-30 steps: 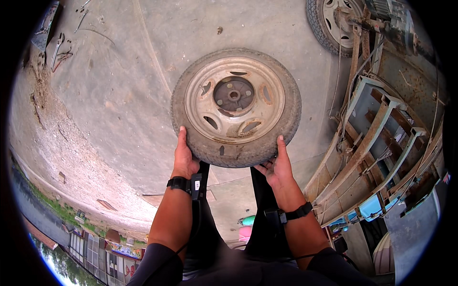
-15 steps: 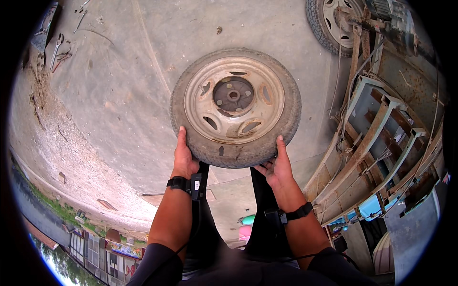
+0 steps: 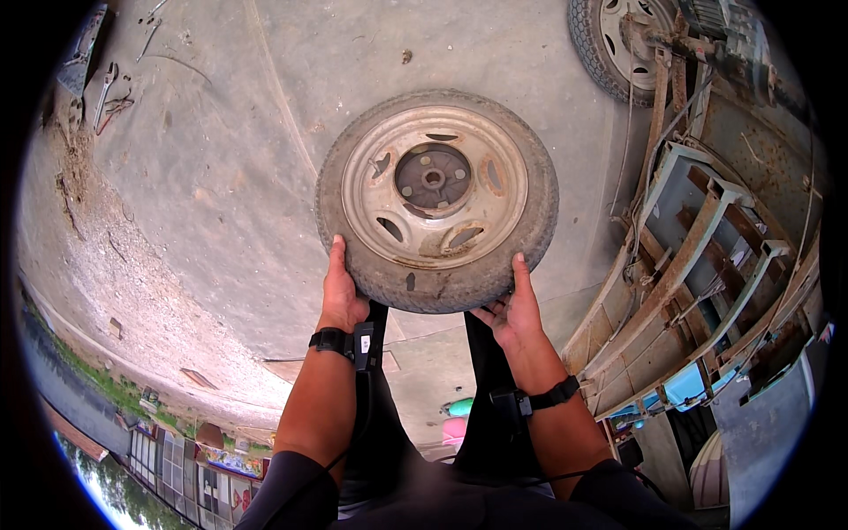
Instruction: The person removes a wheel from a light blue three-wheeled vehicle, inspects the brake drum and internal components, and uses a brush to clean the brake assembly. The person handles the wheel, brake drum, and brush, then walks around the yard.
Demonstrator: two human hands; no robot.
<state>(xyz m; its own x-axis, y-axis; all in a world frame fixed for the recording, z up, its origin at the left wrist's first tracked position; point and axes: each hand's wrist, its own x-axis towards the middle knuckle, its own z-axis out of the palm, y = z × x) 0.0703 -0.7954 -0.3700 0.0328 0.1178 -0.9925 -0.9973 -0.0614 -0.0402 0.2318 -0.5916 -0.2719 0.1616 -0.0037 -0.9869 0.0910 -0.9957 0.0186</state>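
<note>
Nearest, both forearms reached forward over dark trousers (image 3: 490,380), each wrist wearing a black strapped device. The left hand (image 3: 340,291) had its thumb laid up the tyre's near-left edge, fingers mostly hidden; its grip was spread partway round the tyre. The right hand (image 3: 515,314) matched it at the near-right edge, thumb up, fingers curled in below; its grip was likewise partway round, both having hold of the same wheel (image 3: 433,179). The wheel sat centrally before the person, rim face up toward the camera, some near tread showing; could not tell whether its far side touched the floor (image 3: 247,132). Change: against the views from the preceding second, no clear shift in hands or wheel. Judged meaning: a steady two-handed hold, with no visible progress over the interval. Farther right lay a rusty, slatted frame (image 3: 654,285), with a second wheel (image 3: 618,44) on an axle beyond it. At far left, an adjustable wrench (image 3: 107,88) lay on the floor, well apart from the hands.
</note>
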